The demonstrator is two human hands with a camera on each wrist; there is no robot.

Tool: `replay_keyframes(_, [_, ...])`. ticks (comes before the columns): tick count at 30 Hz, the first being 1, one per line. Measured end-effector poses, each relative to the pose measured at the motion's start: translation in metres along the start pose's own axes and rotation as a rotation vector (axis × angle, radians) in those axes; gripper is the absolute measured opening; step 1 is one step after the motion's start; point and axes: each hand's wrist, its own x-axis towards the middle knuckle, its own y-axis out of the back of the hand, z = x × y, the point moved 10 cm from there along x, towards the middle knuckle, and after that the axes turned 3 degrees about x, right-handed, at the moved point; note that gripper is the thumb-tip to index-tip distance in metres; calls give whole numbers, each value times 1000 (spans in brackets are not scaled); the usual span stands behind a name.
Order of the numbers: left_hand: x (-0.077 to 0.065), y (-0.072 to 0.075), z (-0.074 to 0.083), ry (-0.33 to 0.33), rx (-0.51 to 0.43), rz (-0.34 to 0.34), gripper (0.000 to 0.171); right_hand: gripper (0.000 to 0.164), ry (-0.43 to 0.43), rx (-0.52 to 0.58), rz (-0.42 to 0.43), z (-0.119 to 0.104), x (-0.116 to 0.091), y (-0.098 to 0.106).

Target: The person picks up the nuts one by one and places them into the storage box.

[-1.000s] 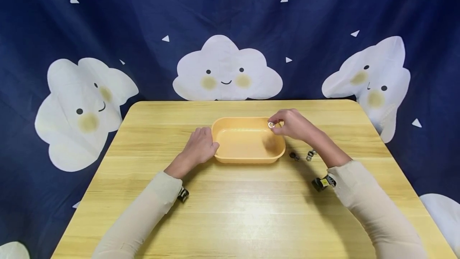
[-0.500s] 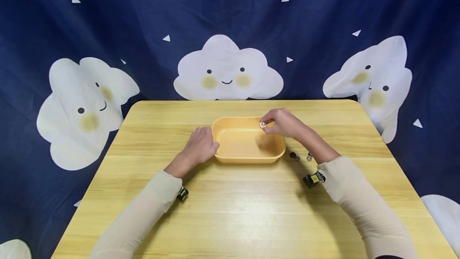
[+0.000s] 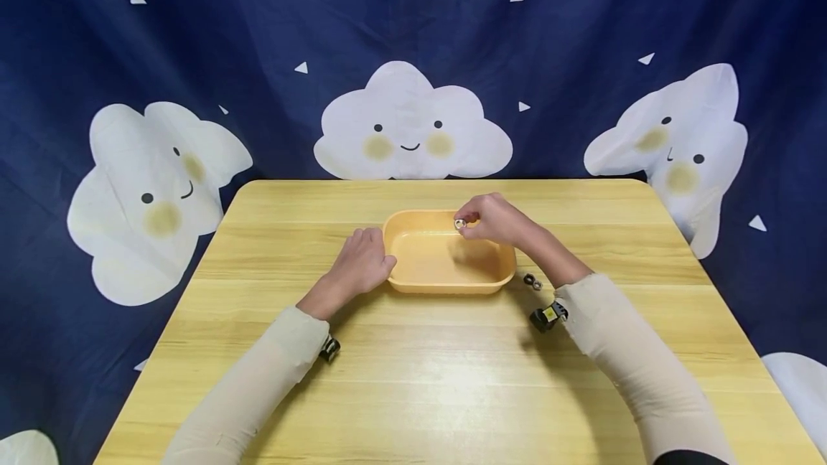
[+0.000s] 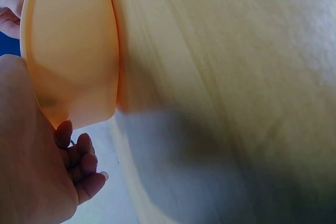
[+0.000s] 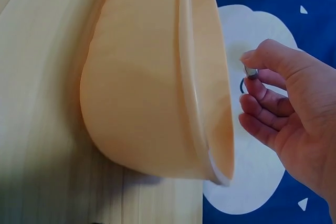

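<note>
A shallow yellow-orange plastic basin (image 3: 446, 287) stands on the table. My left hand (image 3: 360, 261) grips its left end, thumb at the rim; in the left wrist view the curled fingers (image 4: 84, 156) show beside the outer wall. Above the basin's right half, my right hand (image 3: 497, 219) pinches a small silvery metal nut (image 3: 460, 224) between thumb and index finger. The right wrist view shows the same nut (image 5: 251, 72) edge-on, higher than the rim, with the other fingers loosely bent. No object shows on the visible part of the basin's floor.
Right of the basin, a dark nut (image 3: 529, 279) and a silvery nut (image 3: 537, 284) lie together on the wooden table (image 3: 413, 393). The right forearm passes close above them. A dark blue curtain (image 3: 258, 27) with printed clouds hangs behind the table's far edge.
My right hand has moved left over the basin, still pinching the nut. Its forearm now covers the spot where other nuts lay further right. My left hand has stayed on the basin.
</note>
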Motion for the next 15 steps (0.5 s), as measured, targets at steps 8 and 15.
replay_keyframes(8, [0,1,2,-7,1,-2,23,15,-5,13,-33,0,6,-8])
replay_keyframes(15, [0,0,1,-1,3,-7,25,10,6,-3,-53,0,11,-13])
